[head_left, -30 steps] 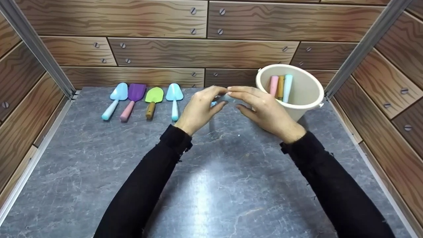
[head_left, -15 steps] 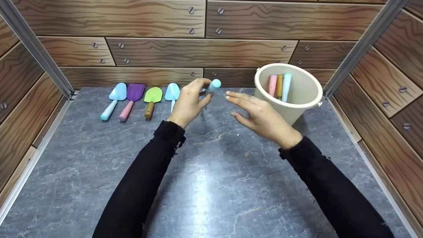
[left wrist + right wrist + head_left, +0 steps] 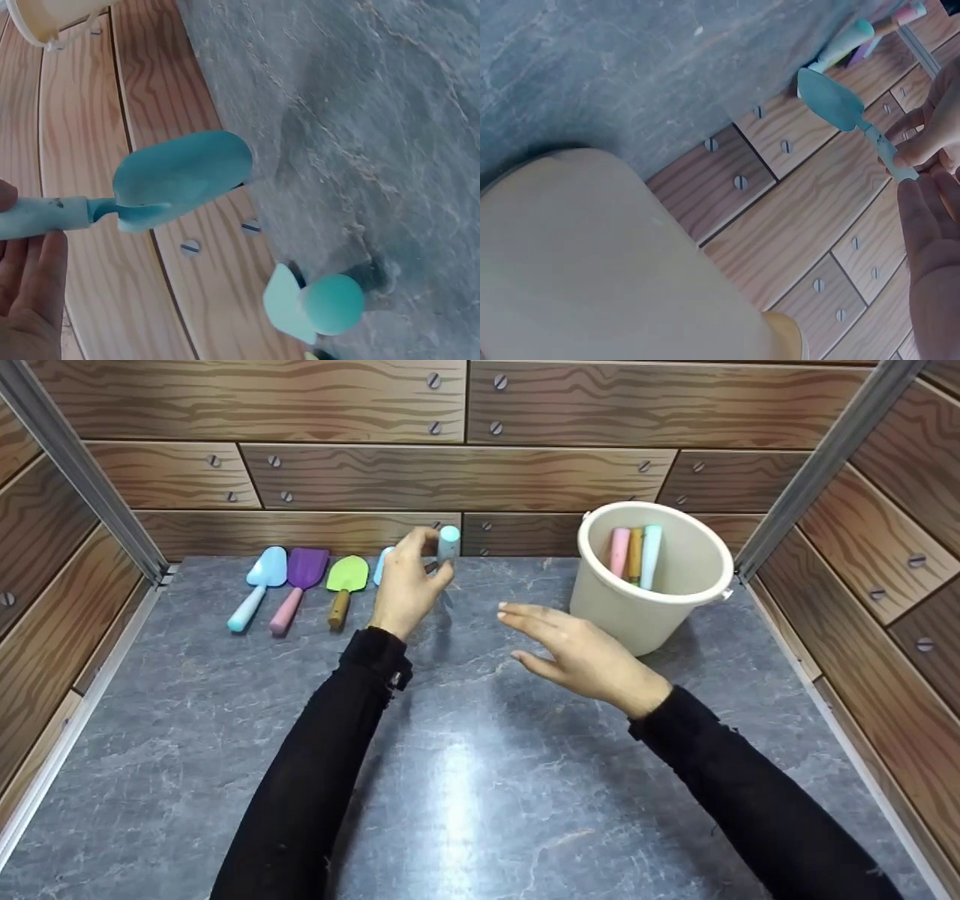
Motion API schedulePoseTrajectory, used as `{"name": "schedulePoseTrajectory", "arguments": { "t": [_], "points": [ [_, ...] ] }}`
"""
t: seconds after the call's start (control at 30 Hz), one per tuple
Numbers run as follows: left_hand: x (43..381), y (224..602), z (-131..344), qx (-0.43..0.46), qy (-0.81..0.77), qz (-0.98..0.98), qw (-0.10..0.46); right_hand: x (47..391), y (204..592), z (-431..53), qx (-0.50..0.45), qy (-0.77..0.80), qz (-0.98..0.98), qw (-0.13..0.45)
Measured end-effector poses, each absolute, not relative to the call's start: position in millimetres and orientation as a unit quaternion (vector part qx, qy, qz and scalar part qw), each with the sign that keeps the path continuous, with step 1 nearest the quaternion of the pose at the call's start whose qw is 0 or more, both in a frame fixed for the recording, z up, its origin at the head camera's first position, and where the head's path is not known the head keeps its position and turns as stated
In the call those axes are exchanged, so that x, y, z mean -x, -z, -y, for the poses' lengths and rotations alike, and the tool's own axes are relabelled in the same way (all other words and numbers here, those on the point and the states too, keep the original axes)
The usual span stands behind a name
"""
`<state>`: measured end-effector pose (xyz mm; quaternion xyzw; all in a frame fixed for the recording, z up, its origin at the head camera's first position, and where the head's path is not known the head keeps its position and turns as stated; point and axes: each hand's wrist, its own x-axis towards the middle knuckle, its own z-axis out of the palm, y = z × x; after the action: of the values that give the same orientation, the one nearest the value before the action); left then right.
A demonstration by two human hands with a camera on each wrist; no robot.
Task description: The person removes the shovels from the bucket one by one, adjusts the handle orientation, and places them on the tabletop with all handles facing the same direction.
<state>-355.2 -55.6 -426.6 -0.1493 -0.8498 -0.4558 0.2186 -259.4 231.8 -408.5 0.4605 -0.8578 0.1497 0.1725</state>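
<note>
My left hand [image 3: 409, 581] grips a light blue trowel [image 3: 184, 176] by its pale handle, raised above the table. The handle's end points up in the head view, and the blade hangs below, hidden there by the hand. My right hand [image 3: 581, 652] holds nothing; its fingers extend toward the left, in front of the bucket [image 3: 622, 615]. Lying in a row are a light blue trowel [image 3: 266, 568], a purple one [image 3: 307, 568] and a green one [image 3: 347, 574]. Another light blue trowel [image 3: 382, 564] is mostly hidden behind my left hand.
The cream bucket stands at the back right, with a pink handle [image 3: 619, 551], a brown handle [image 3: 635, 555] and a light blue handle [image 3: 651, 556] upright inside. Wood-patterned walls [image 3: 360, 476] enclose the grey marbled table [image 3: 480, 780] at the back and sides.
My hands have come apart. The left hand has moved left with the trowel, whose handle end now shows. My right hand has come slightly nearer and left.
</note>
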Motion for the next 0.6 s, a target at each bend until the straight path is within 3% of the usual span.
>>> {"name": "schedulePoseTrajectory", "arguments": {
  "t": [0.3,0.6],
  "points": [
    [356.2,435.1,62.1,0.109,0.452,0.858,0.217,255.7,411.6,-231.5,-0.447,-0.134,0.874,0.138],
    [353.0,436.1,61.8,0.132,0.452,0.857,0.211,255.3,415.5,-232.9,-0.443,-0.138,0.878,0.12]
  ]
}}
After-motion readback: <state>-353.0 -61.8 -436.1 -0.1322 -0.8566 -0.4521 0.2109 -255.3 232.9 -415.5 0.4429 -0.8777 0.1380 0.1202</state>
